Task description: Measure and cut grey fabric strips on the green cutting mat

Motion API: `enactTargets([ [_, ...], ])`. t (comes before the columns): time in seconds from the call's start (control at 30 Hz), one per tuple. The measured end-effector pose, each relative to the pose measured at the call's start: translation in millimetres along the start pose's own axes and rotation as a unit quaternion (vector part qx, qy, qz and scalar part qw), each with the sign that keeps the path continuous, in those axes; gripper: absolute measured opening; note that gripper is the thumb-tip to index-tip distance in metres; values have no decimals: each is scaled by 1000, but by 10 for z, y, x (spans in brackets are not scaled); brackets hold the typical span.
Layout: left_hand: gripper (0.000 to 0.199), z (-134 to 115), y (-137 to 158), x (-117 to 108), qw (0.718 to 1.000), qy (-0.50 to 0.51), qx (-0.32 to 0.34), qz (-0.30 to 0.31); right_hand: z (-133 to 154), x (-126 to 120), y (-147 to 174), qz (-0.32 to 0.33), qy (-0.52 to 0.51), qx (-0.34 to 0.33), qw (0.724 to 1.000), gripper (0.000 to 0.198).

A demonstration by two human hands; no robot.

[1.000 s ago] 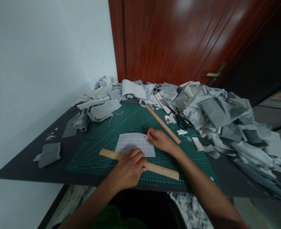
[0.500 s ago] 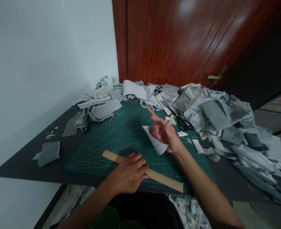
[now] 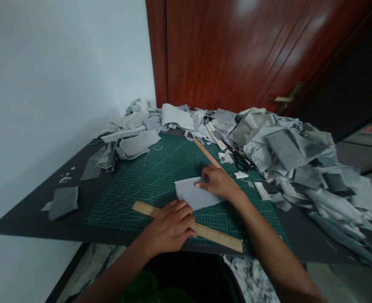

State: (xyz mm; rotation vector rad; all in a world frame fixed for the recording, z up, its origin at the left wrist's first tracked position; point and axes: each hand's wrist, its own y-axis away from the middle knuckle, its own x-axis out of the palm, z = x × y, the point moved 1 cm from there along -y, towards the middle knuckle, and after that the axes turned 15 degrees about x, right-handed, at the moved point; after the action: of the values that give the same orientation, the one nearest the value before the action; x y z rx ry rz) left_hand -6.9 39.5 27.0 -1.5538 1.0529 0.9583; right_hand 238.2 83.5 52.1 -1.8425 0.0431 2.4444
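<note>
A pale grey piece of fabric (image 3: 196, 194) lies on the green cutting mat (image 3: 168, 158) in front of me. My right hand (image 3: 216, 182) grips its right part, with the thumb on top and the fingers curled at the far edge. The near left corner of the fabric reaches the fingertips of my left hand (image 3: 175, 223). That hand is closed over the middle of a wooden ruler (image 3: 219, 237), which slants along the mat's near edge. Beyond my right hand, a second wooden ruler (image 3: 204, 150) points away from me, its near end partly behind the wrist.
Black-handled scissors (image 3: 243, 163) lie among small scraps at the right. A large heap of grey fabric (image 3: 287, 151) covers the right side. More fabric (image 3: 140, 143) is piled at the back left. A folded grey piece (image 3: 64, 203) rests on the dark table (image 3: 30, 214).
My right hand has brought the fabric down onto the mat, and the piece has gone from folded and raised to spread out. My left hand stays on the ruler.
</note>
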Motion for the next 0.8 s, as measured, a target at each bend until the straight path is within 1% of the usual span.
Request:
enactTargets([
  [0.13, 20, -7, 0, -3, 1000, 19, 2, 3, 52, 41, 12, -2, 8, 44, 999, 36],
  [0.23, 16, -26, 6, -3, 1000, 17, 2, -3, 95, 78, 17, 0, -17, 54, 998, 40],
  [0.27, 21, -31, 9, -5, 1000, 12, -3, -9, 102, 85, 16, 0, -25, 52, 998, 41],
  [0.33, 37, -35, 15, -10, 1000, 1, -15, -23, 102, 91, 12, -10, -30, 42, 999, 41],
  [0.37, 40, -36, 17, -11, 999, -4, -17, -26, 97, 90, 10, -17, -28, 35, 999, 41],
  [0.4, 37, -36, 18, -11, 1000, -5, -16, -25, 90, 87, 9, -23, -25, 29, 999, 41],
  [0.47, 21, -34, 19, -8, 1000, -5, -9, -21, 81, 79, 12, -27, -24, 19, 999, 40],
  [0.5, 16, -33, 18, -4, 1000, -4, -7, -19, 82, 75, 17, -27, -28, 16, 999, 40],
  [0.67, 21, -20, 12, 20, 999, 11, -12, -27, 156, 53, 42, -48, -58, -7, 997, 33],
  [0.73, 23, -9, 7, 24, 999, 17, -17, -31, 190, 50, 44, -53, -111, -32, 992, 26],
  [0.8, 25, 2, 1, 25, 999, 21, -16, -31, 205, 59, 35, -43, -182, -55, 981, 20],
])
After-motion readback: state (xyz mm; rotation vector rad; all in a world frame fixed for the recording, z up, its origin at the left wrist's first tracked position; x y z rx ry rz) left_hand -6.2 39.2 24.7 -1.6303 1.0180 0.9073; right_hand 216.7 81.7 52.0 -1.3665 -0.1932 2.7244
